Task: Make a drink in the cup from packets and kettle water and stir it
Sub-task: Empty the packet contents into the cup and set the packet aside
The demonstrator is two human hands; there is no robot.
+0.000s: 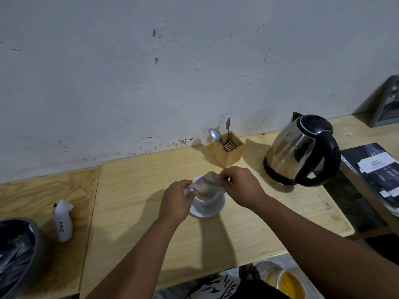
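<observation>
A white cup (205, 201) stands on a white saucer (210, 210) on the wooden table (138, 190), and everything else is placed around it. Behind the cup, against the wall (151, 72), is a wooden holder (228, 149) with two spoons (214, 134) and a fork (229, 145) sticking up in it. Behind and to the right of the cup sits a steel kettle (300, 149) with a black handle, on its base, well apart from the cup. Farther right of the cup lie dark booklets (375, 169). Far to the left of the cup is a small white bottle (63, 221) lying on the table, and beyond it a grey bin (19, 255) with a dark liner.

Nothing lies between the cup and the kettle or the holder.

Directly over the cup both hands hold one small packet (206, 182). The left hand (177, 201) pinches its left end between thumb and fingers; the right hand (240, 184) pinches its upper right end the same way. The packet is blurred and covers part of the cup's rim. Something orange shows inside the cup, just under the packet.
</observation>
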